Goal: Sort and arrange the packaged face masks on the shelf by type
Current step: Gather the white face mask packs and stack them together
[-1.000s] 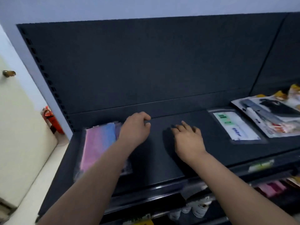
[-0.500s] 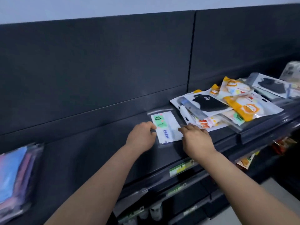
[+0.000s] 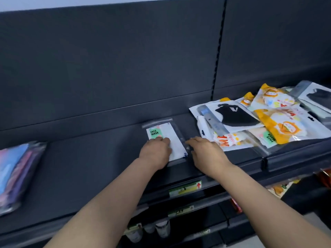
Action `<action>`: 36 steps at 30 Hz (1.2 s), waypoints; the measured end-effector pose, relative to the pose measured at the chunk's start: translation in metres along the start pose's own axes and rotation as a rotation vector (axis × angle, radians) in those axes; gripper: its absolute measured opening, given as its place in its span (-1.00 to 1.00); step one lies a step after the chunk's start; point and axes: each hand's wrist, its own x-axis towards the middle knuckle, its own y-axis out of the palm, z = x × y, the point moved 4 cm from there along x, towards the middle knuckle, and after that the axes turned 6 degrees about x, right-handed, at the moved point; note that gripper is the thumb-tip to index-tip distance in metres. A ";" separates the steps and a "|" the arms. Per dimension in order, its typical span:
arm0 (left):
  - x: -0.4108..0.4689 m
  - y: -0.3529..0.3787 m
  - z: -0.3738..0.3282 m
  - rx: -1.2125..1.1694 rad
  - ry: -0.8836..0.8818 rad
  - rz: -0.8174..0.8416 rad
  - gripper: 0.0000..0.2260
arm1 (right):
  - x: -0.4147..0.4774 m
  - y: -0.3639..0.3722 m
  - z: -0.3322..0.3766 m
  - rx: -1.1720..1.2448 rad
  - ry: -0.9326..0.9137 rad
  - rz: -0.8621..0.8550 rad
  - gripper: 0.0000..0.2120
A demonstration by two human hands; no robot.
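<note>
Far left of shelf (image 3: 80,167): stack of blue, pink and purple mask packs (image 3: 16,176), lying flat. Mid-shelf: white FACE MASK pack (image 3: 174,140) in a clear sleeve, flat, near the back panel. Left hand (image 3: 155,153) laid on its left portion, fingers bent down onto it; pinch or plain press not determinable. Right hand (image 3: 206,153) just beside, fingers extended, tips touching the sleeve's right edge. Further right: mixed pile of mask packs (image 3: 259,122), overlapping, black and orange-printed among them.

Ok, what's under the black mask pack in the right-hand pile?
A white pack with orange lettering pokes out beneath the black mask pack. Whatever else lies below is covered.
</note>
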 end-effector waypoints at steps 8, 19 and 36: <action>-0.061 -0.004 0.117 0.070 -0.302 0.064 -0.63 | 0.033 0.047 0.091 0.034 -0.241 0.113 -0.52; -0.038 -0.029 0.103 -0.157 -0.183 -0.112 -0.69 | 0.041 0.045 0.095 -0.006 -0.140 0.069 -0.52; 0.076 -0.043 -0.135 -0.484 0.053 -0.201 -0.74 | 0.000 -0.050 -0.161 -0.040 0.217 -0.122 -0.56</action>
